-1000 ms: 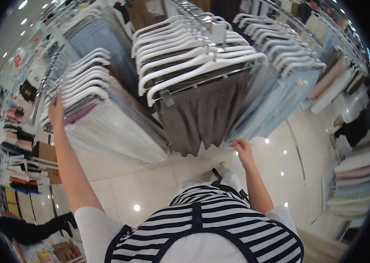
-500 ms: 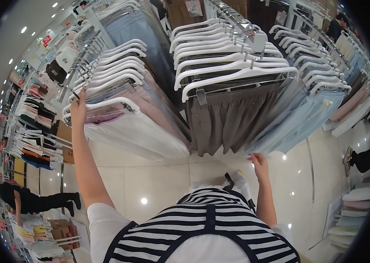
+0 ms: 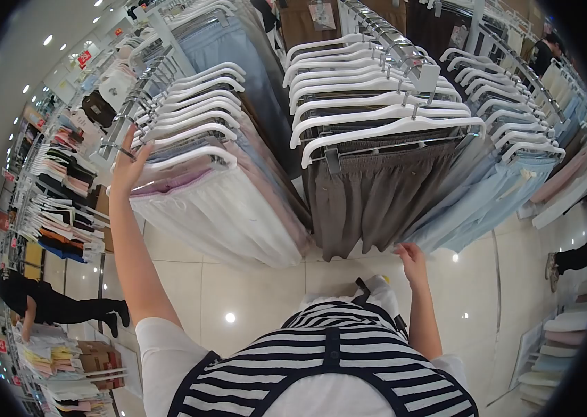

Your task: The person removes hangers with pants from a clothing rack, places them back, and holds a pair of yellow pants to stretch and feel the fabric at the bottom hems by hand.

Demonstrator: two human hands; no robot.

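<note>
On the left rack, my left hand (image 3: 127, 170) is at the hook end of the front white hanger (image 3: 189, 158), its thumb and a finger on either side of the metal hook. White trousers (image 3: 220, 215) with a lilac inner waistband hang from this hanger. My right hand (image 3: 413, 263) is low in front of the middle rack, its fingers loosely bent and apart, with nothing seen in them. Nearest to it are the hems of dark grey-brown trousers (image 3: 370, 201) and light blue trousers (image 3: 474, 201).
White hangers (image 3: 384, 111) fill the middle rail, with another row (image 3: 523, 121) on the right. Shirts hang at the far left. A person in black (image 3: 36, 295) stands there by folded clothes. At right, a dark trouser leg (image 3: 575, 257) shows beside stacked garments (image 3: 568, 340).
The front hanger with the white trousers has shifted back along its rail, closer to the hangers behind. My left hand's fingers have spread around the hook. My right hand has barely moved.
</note>
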